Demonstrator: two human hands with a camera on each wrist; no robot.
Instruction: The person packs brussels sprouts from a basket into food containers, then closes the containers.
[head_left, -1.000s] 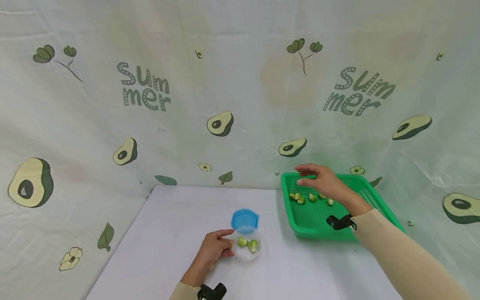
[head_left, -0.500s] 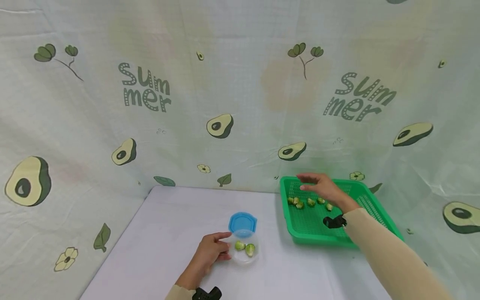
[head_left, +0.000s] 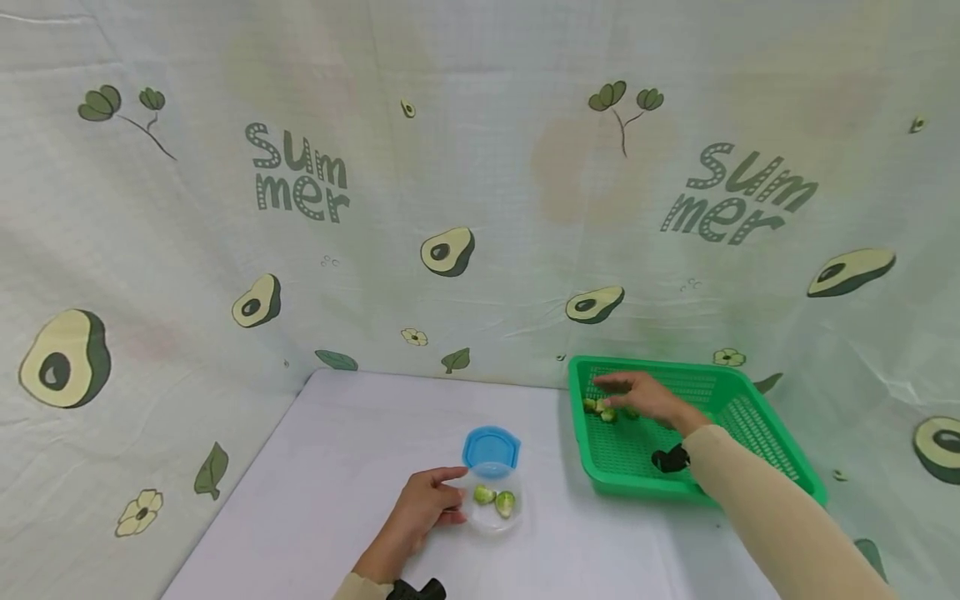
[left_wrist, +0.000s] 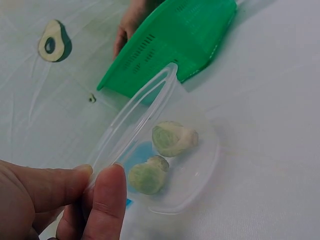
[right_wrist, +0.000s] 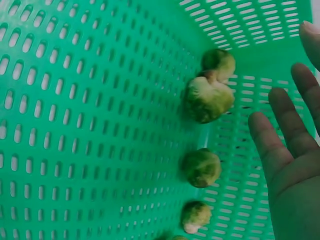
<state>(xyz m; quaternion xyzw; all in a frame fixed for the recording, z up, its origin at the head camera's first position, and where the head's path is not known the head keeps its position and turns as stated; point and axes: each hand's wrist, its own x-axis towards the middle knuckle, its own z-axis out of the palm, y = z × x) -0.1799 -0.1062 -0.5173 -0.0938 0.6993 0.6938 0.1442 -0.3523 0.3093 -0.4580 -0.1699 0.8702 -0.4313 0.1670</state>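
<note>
My left hand (head_left: 426, 510) pinches the rim of a small clear plastic tub (left_wrist: 192, 187) between thumb and fingers. Two Brussels sprouts (left_wrist: 148, 175) lie at the bottom of the tub. Just behind it is a blue lid (head_left: 491, 447). Over the back left of a green plastic basket (head_left: 617, 454), my right hand (head_left: 648, 397) hovers with its fingers spread and nothing between them. Several Brussels sprouts (right_wrist: 201, 167) lie in the basket along one wall, near my right fingers (right_wrist: 287, 115) but apart from them. In the head view this hand covers some of them.
A white-covered table (head_left: 360, 433) carries the tub, lid and basket. Behind it hangs a pale curtain (head_left: 510, 167) printed with avocados, and it also closes off both sides. The basket's raised walls surround the sprouts.
My right hand has lowered toward the sprouts in the basket, covering more of them. The left hand stays at the tub's rim. The head view has shifted slightly.
</note>
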